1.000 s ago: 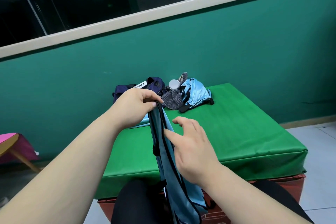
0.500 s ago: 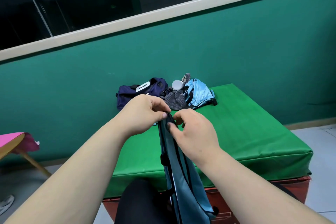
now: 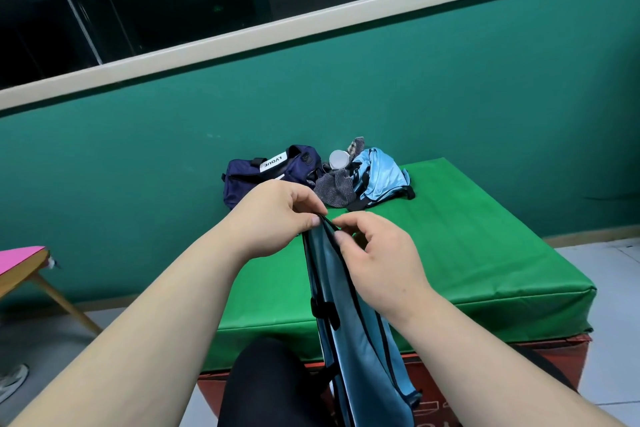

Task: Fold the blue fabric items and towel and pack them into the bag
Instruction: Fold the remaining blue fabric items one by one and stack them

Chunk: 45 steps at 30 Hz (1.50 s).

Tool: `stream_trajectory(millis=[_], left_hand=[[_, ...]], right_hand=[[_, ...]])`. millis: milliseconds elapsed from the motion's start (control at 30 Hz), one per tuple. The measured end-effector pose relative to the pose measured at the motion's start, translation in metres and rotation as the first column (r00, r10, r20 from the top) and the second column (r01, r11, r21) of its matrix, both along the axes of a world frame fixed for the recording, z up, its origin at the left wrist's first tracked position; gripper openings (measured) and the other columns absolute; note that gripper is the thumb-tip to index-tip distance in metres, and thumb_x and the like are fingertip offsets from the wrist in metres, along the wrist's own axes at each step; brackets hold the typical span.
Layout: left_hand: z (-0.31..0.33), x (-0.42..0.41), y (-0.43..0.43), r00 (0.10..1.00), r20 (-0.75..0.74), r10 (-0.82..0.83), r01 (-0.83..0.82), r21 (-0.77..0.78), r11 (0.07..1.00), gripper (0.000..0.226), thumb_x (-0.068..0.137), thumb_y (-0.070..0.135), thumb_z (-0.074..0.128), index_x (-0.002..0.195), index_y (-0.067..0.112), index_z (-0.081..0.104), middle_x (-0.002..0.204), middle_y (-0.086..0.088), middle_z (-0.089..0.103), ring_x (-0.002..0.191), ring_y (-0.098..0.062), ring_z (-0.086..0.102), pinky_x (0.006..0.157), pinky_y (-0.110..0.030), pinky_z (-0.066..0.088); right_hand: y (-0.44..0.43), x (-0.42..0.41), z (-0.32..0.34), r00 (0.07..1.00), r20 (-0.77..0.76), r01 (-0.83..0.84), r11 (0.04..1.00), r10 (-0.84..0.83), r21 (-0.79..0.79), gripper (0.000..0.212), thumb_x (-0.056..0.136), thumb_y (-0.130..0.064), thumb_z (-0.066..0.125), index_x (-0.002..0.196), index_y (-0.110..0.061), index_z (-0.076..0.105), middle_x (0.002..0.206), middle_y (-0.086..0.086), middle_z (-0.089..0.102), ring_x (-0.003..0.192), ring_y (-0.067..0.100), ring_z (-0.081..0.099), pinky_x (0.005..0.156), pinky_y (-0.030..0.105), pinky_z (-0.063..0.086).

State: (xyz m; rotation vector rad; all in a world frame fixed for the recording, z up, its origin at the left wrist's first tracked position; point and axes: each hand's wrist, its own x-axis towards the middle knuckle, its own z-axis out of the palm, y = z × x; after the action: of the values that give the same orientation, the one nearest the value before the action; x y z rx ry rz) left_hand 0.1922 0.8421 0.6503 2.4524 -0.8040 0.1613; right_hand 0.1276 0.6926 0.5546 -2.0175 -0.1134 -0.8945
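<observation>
Blue fabric item (image 3: 349, 340), pinched at its black-trimmed top edge by left hand (image 3: 277, 218) and right hand (image 3: 377, 260) and hanging past the table (image 3: 485, 253) front to the lap (image 3: 263, 385): draw corners apart, level them, then fold flat for the navy bag (image 3: 249, 180).

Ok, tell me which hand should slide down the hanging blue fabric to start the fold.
Probably the right hand: both hands pinch the top edge of the blue fabric, but the right one overlaps its hanging length, while the left hand sits beside it.
</observation>
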Motion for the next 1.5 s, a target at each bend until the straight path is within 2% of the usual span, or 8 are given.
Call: stream_trajectory(millis=[133,233,367,600,933,1133,1267,1500], left_hand=[[0.0,-0.001,0.001,1.0,-0.009,0.004,-0.004,0.001,1.0,0.018,0.085,0.011,0.073,0.083,0.029,0.074,0.079,0.014,0.074,0.078,-0.002,0.069,0.084,-0.028,0.055],[0.001,-0.003,0.001,1.0,-0.008,0.005,-0.005,0.02,1.0,0.019,0.085,0.012,0.074,0.082,0.03,0.074,0.078,0.015,0.074,0.077,0.0,0.068,0.084,-0.027,0.055],[0.0,-0.004,0.0,1.0,-0.008,0.008,-0.008,0.029,1.0,0.019,0.085,0.012,0.073,0.081,0.03,0.074,0.078,0.014,0.074,0.078,-0.003,0.068,0.085,-0.03,0.055],[0.001,-0.004,-0.003,1.0,0.021,0.01,-0.011,0.038,0.999,0.022,0.086,0.013,0.072,0.079,0.034,0.072,0.078,0.017,0.073,0.077,0.003,0.066,0.078,-0.022,0.051],[0.005,-0.005,-0.002,0.999,0.038,0.023,-0.025,0.064,0.998,0.018,0.086,0.012,0.071,0.081,0.03,0.073,0.076,0.014,0.072,0.072,0.001,0.065,0.063,-0.009,0.044],[0.009,-0.005,-0.007,0.999,0.038,0.007,-0.009,0.072,0.997,0.017,0.086,0.011,0.071,0.083,0.028,0.074,0.078,0.011,0.073,0.075,-0.007,0.067,0.062,-0.012,0.049],[0.009,-0.004,-0.006,0.999,0.039,0.003,-0.006,0.087,0.996,0.018,0.086,0.011,0.072,0.083,0.029,0.074,0.077,0.013,0.072,0.073,-0.001,0.065,0.061,-0.007,0.045],[0.012,-0.001,0.0,0.997,0.073,0.017,-0.024,0.093,0.995,0.019,0.086,0.012,0.072,0.081,0.031,0.073,0.073,0.018,0.07,0.069,0.007,0.061,0.061,-0.005,0.04]], right_hand=[[-0.004,-0.003,-0.003,0.999,-0.026,-0.042,0.998,0.041,-0.044,0.019,0.088,-0.011,0.063,0.091,-0.03,0.062,0.084,-0.017,0.061,0.08,-0.001,0.054,0.072,0.008,0.038],[-0.004,-0.001,-0.01,1.0,-0.008,-0.017,0.993,0.016,-0.118,0.015,0.085,-0.01,0.062,0.09,-0.023,0.066,0.088,-0.014,0.061,0.083,0.0,0.052,0.075,0.004,0.035],[-0.004,0.001,-0.015,1.0,-0.001,-0.022,0.997,0.022,-0.071,0.014,0.084,-0.022,0.061,0.092,-0.023,0.072,0.089,-0.015,0.063,0.088,0.001,0.056,0.079,0.007,0.038],[-0.002,0.003,-0.019,0.999,0.013,-0.048,0.994,0.049,-0.096,0.015,0.081,-0.04,0.072,0.084,-0.028,0.065,0.082,-0.016,0.056,0.076,0.003,0.052,0.069,0.012,0.037],[-0.009,0.002,-0.023,0.997,-0.073,-0.038,0.997,0.033,-0.071,0.018,0.085,-0.029,0.073,0.079,-0.038,0.058,0.08,-0.02,0.057,0.081,0.0,0.054,0.069,0.008,0.035],[-0.011,0.003,-0.029,0.993,-0.106,-0.051,0.999,0.05,-0.008,0.021,0.082,-0.029,0.078,0.072,-0.033,0.059,0.072,-0.018,0.057,0.073,0.002,0.054,0.064,0.01,0.035],[-0.013,0.004,-0.029,0.993,-0.11,-0.047,0.998,0.052,0.05,0.023,0.079,-0.025,0.08,0.066,-0.027,0.061,0.072,-0.013,0.062,0.073,0.003,0.057,0.063,0.011,0.037],[-0.011,-0.002,-0.026,0.98,-0.17,-0.09,0.991,0.107,0.104,0.017,0.079,-0.021,0.079,0.07,-0.023,0.064,0.081,-0.021,0.065,0.069,0.001,0.057,0.062,0.012,0.04]])
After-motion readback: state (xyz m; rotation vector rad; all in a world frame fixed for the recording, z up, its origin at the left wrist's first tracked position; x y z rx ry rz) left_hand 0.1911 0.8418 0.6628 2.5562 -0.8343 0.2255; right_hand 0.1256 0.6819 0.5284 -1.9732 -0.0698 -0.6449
